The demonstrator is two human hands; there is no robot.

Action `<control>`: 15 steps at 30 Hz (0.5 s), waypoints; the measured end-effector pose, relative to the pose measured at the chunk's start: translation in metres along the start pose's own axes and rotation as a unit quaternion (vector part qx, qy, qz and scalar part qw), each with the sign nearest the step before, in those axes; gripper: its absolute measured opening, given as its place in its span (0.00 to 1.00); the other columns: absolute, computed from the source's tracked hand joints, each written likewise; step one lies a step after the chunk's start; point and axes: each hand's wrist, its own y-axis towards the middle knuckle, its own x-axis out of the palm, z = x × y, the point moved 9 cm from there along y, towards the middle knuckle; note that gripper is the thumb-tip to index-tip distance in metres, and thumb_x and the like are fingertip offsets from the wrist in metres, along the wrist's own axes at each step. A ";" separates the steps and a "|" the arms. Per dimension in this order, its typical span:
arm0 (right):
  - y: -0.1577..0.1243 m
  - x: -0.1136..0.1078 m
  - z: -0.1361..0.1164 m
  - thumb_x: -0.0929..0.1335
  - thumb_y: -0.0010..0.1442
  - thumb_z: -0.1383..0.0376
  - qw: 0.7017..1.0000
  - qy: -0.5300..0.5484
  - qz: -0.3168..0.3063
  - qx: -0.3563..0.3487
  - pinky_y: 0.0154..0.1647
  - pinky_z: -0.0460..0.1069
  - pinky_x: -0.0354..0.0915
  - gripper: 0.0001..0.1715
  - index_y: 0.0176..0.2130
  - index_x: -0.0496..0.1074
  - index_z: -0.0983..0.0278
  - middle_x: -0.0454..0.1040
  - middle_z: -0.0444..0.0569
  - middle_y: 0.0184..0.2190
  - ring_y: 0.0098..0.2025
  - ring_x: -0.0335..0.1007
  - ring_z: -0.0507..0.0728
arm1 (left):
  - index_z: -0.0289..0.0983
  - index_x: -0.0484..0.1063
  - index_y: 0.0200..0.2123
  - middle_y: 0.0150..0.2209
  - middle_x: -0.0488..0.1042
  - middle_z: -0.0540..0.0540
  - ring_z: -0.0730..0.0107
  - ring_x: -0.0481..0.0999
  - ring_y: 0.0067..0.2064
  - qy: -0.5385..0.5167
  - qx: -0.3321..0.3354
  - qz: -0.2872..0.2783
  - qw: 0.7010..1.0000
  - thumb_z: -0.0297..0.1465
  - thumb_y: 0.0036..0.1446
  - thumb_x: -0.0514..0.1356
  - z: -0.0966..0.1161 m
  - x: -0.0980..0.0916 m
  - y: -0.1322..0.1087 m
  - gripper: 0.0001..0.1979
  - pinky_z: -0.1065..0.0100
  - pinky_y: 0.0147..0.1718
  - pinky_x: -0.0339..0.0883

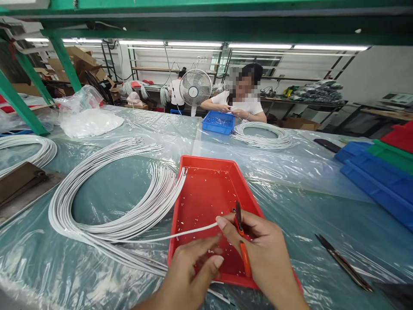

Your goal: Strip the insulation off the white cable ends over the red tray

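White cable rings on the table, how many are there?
3: a cut-off ring at the picture's left edge, a big ring left of the red tray, and a farther ring right of the far blue tray. More could be hidden.

Bright tube lights (261, 46) run across the back — a pale wall (383, 71) at right.

A hand could pass over the far half of the tray (206, 189); nearer, the wire (193, 230), left hand (193, 267), right hand (263, 243) and cutters (245, 258) stood in the way; the coil (61, 206) blocked the left, its tips lapping the rim; a lane ran between tray and tweezers (344, 263), bins (380, 181) walling the far right.
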 end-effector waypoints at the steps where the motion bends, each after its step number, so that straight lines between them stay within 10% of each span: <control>1: 0.000 0.001 0.001 0.70 0.48 0.63 1.000 0.011 -0.006 0.004 0.21 0.43 0.55 0.15 0.17 0.63 0.64 0.60 0.39 0.16 0.21 0.55 0.49 | 0.38 0.69 0.51 0.33 0.77 0.44 0.68 0.76 0.30 -0.062 -0.045 0.000 0.997 0.32 0.59 0.53 -0.007 0.002 0.002 0.17 0.70 0.31 0.68; 9: -0.011 0.051 0.033 0.72 0.47 0.59 0.938 0.271 -0.134 0.167 0.23 0.43 0.55 0.19 0.17 0.63 0.64 0.62 0.40 0.15 0.20 0.56 0.48 | 0.34 0.78 0.34 0.23 0.72 0.50 0.78 0.69 0.25 -0.297 -0.063 0.114 0.946 0.33 0.54 0.60 -0.014 -0.027 0.009 0.09 0.77 0.27 0.64; 15: -0.024 0.072 0.039 0.72 0.47 0.57 0.934 0.229 -0.196 0.191 0.22 0.43 0.54 0.14 0.24 0.70 0.66 0.63 0.41 0.18 0.20 0.55 0.48 | 0.33 0.73 0.26 0.23 0.73 0.49 0.80 0.67 0.22 -0.330 -0.088 0.130 0.931 0.33 0.54 0.60 -0.019 -0.040 0.014 0.09 0.78 0.24 0.62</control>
